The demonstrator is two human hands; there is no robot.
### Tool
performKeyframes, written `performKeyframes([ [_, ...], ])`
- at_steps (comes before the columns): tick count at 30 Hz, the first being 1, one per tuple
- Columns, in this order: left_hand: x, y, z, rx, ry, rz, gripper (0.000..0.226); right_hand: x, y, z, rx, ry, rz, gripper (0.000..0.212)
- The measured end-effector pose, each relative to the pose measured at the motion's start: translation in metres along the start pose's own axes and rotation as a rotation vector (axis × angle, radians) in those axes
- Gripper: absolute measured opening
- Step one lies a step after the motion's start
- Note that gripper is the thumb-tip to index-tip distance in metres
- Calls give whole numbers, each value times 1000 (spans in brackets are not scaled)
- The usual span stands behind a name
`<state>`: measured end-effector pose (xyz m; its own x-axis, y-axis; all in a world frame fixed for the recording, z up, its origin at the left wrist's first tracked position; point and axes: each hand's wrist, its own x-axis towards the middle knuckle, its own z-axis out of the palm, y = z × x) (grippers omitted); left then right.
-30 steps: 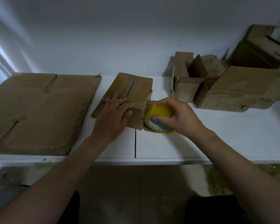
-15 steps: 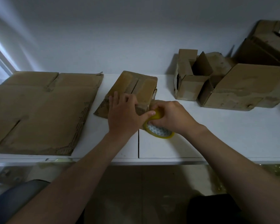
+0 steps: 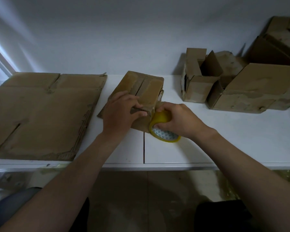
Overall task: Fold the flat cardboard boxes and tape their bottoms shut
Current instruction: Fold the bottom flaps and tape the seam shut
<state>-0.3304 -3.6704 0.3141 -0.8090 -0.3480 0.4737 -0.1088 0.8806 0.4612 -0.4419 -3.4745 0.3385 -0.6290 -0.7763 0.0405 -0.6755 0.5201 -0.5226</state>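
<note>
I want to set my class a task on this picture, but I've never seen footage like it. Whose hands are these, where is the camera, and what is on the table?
There is no machine here: these are a person's two bare hands. The single picture comes from a camera worn on the person's head, looking forward and down, so both arms reach in from below. On the white table, flat cardboard lies at the left and folded boxes stand at the right. In the middle is a box with its flaps closed on top. The left hand holds it steady. The right hand grips a yellow tape roll against the box's near corner.
</note>
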Motion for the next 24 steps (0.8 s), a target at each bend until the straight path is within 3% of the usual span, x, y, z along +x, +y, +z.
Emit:
performKeyframes([
  [5, -3, -12, -6, -22, -33, 3, 23, -7, -7, -1, 97, -73, -43, 58],
  [9, -11, -2, -5, 5, -4, -98, 49, -13, -8, -3, 109, -86, -23, 51],
  [16, -12, 23, 14, 30, 30, -222, 67, -19, -5, 3, 145, -11, 3, 52],
  [20, -9, 21, 28, 59, 128, -198, 59, -20, -2, 5, 205, 20, 4, 49],
  [24, -3, 12, 23, -16, 101, -185, 49, -17, -3, 5, 199, 6, -48, 53],
])
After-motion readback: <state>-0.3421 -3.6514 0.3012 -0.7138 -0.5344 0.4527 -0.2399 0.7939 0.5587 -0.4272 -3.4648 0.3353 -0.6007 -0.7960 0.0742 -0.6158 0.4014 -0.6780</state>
